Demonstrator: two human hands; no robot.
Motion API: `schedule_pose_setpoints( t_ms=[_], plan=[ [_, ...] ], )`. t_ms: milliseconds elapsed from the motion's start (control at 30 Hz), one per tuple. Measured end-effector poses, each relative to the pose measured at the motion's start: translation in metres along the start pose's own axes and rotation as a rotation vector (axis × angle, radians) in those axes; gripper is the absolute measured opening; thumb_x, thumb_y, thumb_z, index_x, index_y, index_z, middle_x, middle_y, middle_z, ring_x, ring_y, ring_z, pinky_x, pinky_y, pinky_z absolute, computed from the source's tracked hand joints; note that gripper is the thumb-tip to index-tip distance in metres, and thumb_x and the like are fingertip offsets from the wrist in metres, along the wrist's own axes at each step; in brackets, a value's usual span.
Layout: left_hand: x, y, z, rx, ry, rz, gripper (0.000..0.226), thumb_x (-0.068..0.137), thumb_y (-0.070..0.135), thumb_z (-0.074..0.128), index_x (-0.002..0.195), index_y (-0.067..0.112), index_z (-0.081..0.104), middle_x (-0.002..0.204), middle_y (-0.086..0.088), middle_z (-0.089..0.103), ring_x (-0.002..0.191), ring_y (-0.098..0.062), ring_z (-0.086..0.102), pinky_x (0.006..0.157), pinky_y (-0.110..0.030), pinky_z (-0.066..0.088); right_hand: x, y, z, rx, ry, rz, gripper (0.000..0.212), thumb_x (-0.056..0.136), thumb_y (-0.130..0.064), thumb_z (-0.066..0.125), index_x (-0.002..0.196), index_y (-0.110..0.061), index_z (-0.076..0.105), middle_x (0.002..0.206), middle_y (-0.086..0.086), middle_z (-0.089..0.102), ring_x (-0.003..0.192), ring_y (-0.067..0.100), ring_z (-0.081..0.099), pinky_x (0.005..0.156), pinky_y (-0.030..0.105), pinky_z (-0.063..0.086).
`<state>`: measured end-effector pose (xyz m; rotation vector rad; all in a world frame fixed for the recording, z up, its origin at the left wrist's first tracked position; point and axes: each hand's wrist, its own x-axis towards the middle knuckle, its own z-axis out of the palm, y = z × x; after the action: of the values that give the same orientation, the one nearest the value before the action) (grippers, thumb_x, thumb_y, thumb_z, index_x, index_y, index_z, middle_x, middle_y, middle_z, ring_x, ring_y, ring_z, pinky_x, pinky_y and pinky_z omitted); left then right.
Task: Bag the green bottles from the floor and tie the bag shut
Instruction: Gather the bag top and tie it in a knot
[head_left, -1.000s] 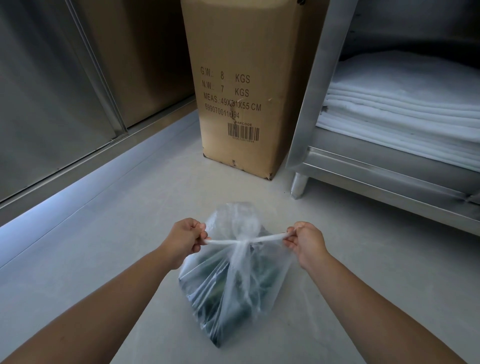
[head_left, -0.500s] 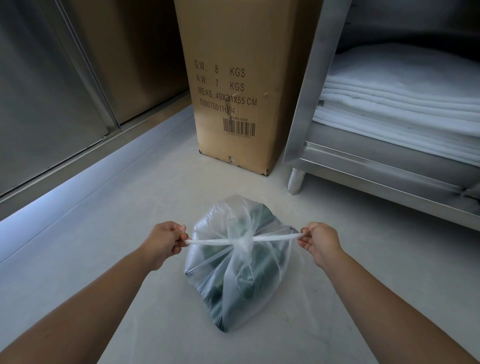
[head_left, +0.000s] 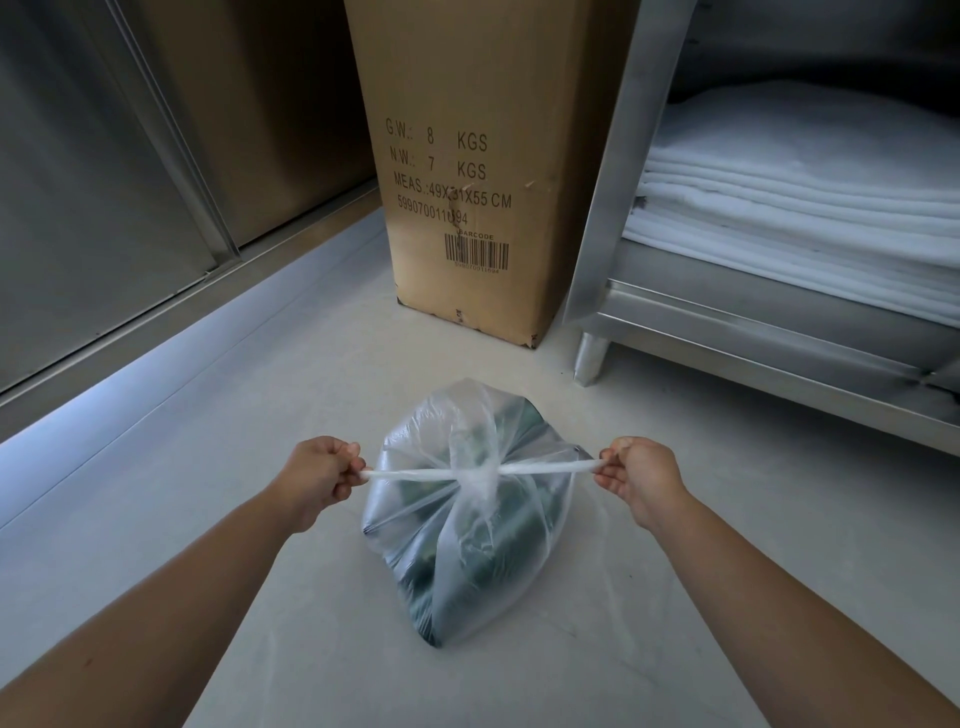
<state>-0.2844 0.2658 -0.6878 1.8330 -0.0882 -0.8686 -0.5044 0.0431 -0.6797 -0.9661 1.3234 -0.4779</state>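
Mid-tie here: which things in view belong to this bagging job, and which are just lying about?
Job: clear plastic bag, dark green bottles inside it, left hand and right hand gripping its twisted ends.
Lying about: tall brown cardboard box, stacked white folded cloths, stainless steel shelf unit, metal sliding doors.

L hand (head_left: 317, 478) & R hand (head_left: 641, 475) fisted on bag ends (head_left: 410, 473), arms outstretched
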Motion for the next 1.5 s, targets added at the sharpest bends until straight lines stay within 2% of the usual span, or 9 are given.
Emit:
schedule_pose_setpoints(
  t_ms=[167,367,500,667,800,1000,1233,1400,1500],
  plan=[
    [0.000,0.000,-0.002,0.021,0.025,0.003,0.025,0.094,0.007,0.043,0.069,0.008,0.048,0.067,-0.007,0.052,0.056,-0.016,0.051,0.039,-0.015,0.037,-0.006,-0.002,0.003,-0.027,-0.033,-0.050,0.033,0.083,0.010,0.032,0.057,-0.003,0.048,0.061,0.013,0.050,0.054,0.022,0.052,0.054,0.026,0.049],
    [-0.005,0.005,-0.005,-0.012,0.120,0.073,0.027,0.095,0.012,0.044,0.068,0.009,0.046,0.068,-0.007,0.057,0.054,-0.010,0.059,0.052,-0.024,0.031,-0.017,0.020,0.007,-0.109,-0.128,-0.187,0.037,0.089,0.009,0.029,0.060,-0.008,0.045,0.063,0.010,0.052,0.056,0.021,0.051,0.040,0.014,0.046],
    [-0.017,0.015,0.008,-0.050,0.080,0.109,0.024,0.095,0.017,0.044,0.072,0.013,0.044,0.074,-0.006,0.060,0.067,-0.014,0.059,0.056,-0.025,0.033,-0.022,0.023,0.008,-0.134,-0.138,-0.249,0.035,0.089,0.007,0.031,0.062,-0.009,0.046,0.064,0.009,0.053,0.057,0.017,0.051,0.044,0.014,0.046],
    [-0.032,0.023,0.024,-0.006,-0.022,0.154,0.020,0.095,0.019,0.044,0.076,0.013,0.046,0.075,-0.006,0.062,0.066,-0.012,0.061,0.057,-0.024,0.034,-0.030,0.010,0.009,-0.193,-0.146,-0.320,0.032,0.089,0.003,0.033,0.064,-0.010,0.049,0.065,0.007,0.057,0.060,0.016,0.054,0.048,0.015,0.046],
    [-0.039,0.027,0.038,0.005,-0.076,0.193,0.020,0.094,0.018,0.046,0.075,0.012,0.048,0.075,-0.005,0.062,0.072,-0.014,0.060,0.060,-0.024,0.038,-0.038,0.008,0.013,-0.231,-0.196,-0.341,0.029,0.088,0.000,0.036,0.065,-0.011,0.052,0.066,0.005,0.056,0.064,0.016,0.051,0.058,0.026,0.043],
    [-0.052,0.029,0.056,0.024,-0.130,0.269,0.018,0.093,0.016,0.048,0.075,0.011,0.050,0.071,-0.005,0.063,0.069,-0.013,0.059,0.057,-0.022,0.038,-0.052,-0.002,0.023,-0.267,-0.182,-0.395,0.025,0.088,-0.008,0.046,0.065,-0.014,0.054,0.069,0.002,0.053,0.066,0.015,0.049,0.063,0.027,0.043],
    [-0.065,0.033,0.077,0.026,-0.185,0.375,0.021,0.089,0.012,0.054,0.068,0.013,0.056,0.072,-0.005,0.062,0.068,-0.013,0.053,0.052,-0.009,0.041,-0.071,-0.001,0.038,-0.301,-0.351,-0.434,0.016,0.085,-0.010,0.053,0.071,-0.007,0.059,0.070,0.004,0.056,0.067,0.014,0.051,0.062,0.021,0.042],
    [-0.074,0.035,0.087,0.010,-0.231,0.410,0.019,0.088,0.007,0.055,0.069,0.010,0.057,0.069,-0.005,0.063,0.056,0.001,0.057,0.050,-0.005,0.040,-0.077,0.002,0.045,-0.237,-0.459,-0.471,0.015,0.085,-0.009,0.057,0.072,-0.012,0.062,0.069,0.000,0.059,0.072,0.015,0.055,0.072,0.028,0.045],
    [-0.077,0.035,0.090,-0.016,-0.244,0.404,0.020,0.087,0.004,0.055,0.067,0.008,0.058,0.063,-0.004,0.062,0.048,0.005,0.056,0.048,-0.005,0.039,-0.079,0.005,0.046,-0.239,-0.505,-0.492,0.016,0.086,-0.010,0.058,0.073,-0.015,0.064,0.071,-0.002,0.063,0.070,0.009,0.058,0.067,0.017,0.047]
  ],
)
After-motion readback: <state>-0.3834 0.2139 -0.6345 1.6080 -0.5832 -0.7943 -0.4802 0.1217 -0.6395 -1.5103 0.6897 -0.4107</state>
